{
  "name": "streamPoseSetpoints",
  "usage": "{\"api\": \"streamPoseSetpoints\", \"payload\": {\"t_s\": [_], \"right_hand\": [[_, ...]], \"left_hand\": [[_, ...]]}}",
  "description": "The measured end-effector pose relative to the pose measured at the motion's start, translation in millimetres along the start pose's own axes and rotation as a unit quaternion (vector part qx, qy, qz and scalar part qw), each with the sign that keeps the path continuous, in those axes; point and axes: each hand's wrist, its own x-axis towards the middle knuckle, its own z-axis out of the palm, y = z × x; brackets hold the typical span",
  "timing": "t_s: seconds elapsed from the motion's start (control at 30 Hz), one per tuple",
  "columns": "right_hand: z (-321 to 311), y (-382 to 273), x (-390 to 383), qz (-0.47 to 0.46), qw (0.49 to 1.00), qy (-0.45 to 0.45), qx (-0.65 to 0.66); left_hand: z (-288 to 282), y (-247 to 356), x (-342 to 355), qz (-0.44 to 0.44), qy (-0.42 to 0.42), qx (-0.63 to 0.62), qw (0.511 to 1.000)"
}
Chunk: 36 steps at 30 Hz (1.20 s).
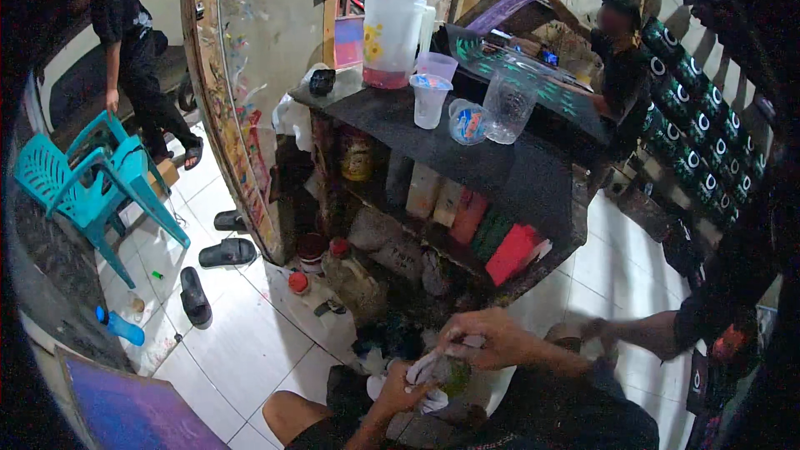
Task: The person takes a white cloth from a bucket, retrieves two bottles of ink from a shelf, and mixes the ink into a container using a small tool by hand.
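Note:
My left hand [398, 397] comes up from the lower edge and grips a crumpled white cloth [427, 373] from below. My right hand [487, 338] reaches in from the right and closes on the top of the same cloth. A small greenish round thing [456, 377] is wrapped in the cloth between both hands; I cannot tell what it is. My bare knee [292, 412] shows below left of the hands.
Ahead stands a dark shelf table [533, 175] with a white pitcher [390, 40], clear plastic cups [430, 100] and a glass [508, 107]; bottles and boxes fill its shelves. Teal chairs [92, 179], black sandals [227, 252] and a blue bottle [121, 327] are left. A person stands far left; another sits right.

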Motion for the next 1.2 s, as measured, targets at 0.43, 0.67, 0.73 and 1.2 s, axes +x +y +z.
{"api": "streamPoseSetpoints", "payload": {"t_s": [0.43,0.67,0.73,1.2], "right_hand": [[58,124,42,0.266,0.931,0.25,0.008],[146,230,-14,0.418,0.895,-0.094,-0.122],[174,208,-36,0.361,0.928,-0.066,0.064],[231,136,-175,0.363,0.872,-0.073,0.319]], "left_hand": [[3,-49,-6,0.055,0.215,-0.023,0.975],[16,-42,-8,-0.064,0.249,-0.143,0.956],[-1,-57,-12,0.212,0.208,0.206,0.933],[70,-54,25,-0.154,-0.007,-0.328,0.932]]}}
